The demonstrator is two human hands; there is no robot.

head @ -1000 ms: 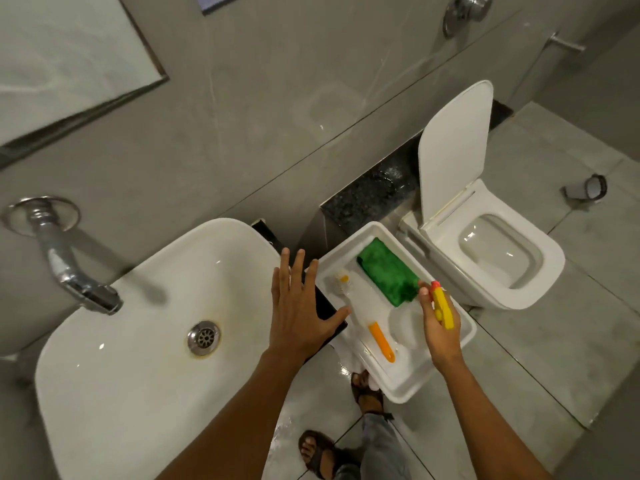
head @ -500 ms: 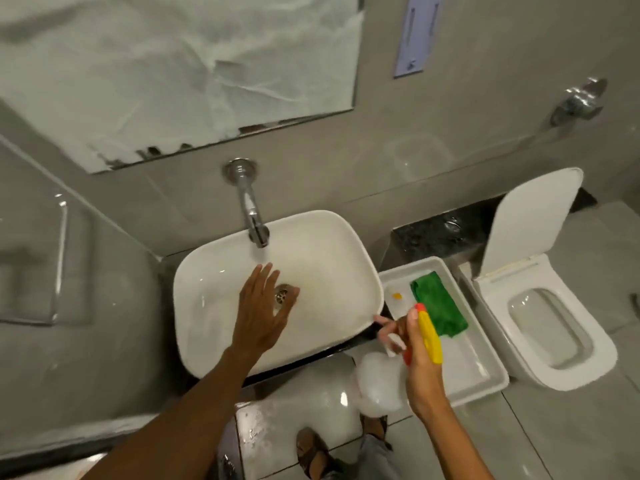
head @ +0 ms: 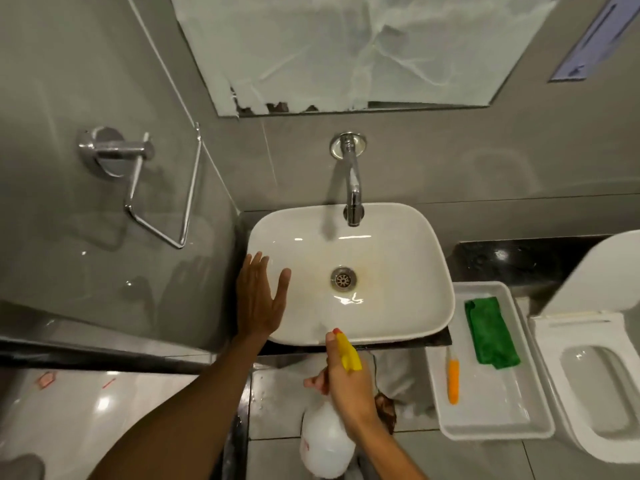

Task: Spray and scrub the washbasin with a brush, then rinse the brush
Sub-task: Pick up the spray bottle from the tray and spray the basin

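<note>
The white washbasin [head: 391, 244] sits below a chrome tap [head: 353, 188], with a yellowish stain around its drain [head: 343, 279]. My right hand [head: 349, 382] grips a white spray bottle [head: 325, 445] with a yellow head, its nozzle at the basin's near rim and pointing into the bowl. A faint mist hangs just ahead of the nozzle. My left hand [head: 259, 299] hovers open over the basin's left rim, fingers spread. The orange-handled brush [head: 453, 379] lies in a white tray [head: 519, 420] to the right of the basin.
A green cloth [head: 490, 332] lies in the same tray. An open white toilet [head: 595, 368] stands at the far right. A mirror [head: 346, 46] hangs above the tap, and a chrome towel holder [head: 138, 174] is on the left wall. Wet floor tiles lie below.
My right hand lifted the spray bottle out of the tray and brought it left to the basin's near rim. My left hand moved to the basin's left edge. The view turned onto the basin.
</note>
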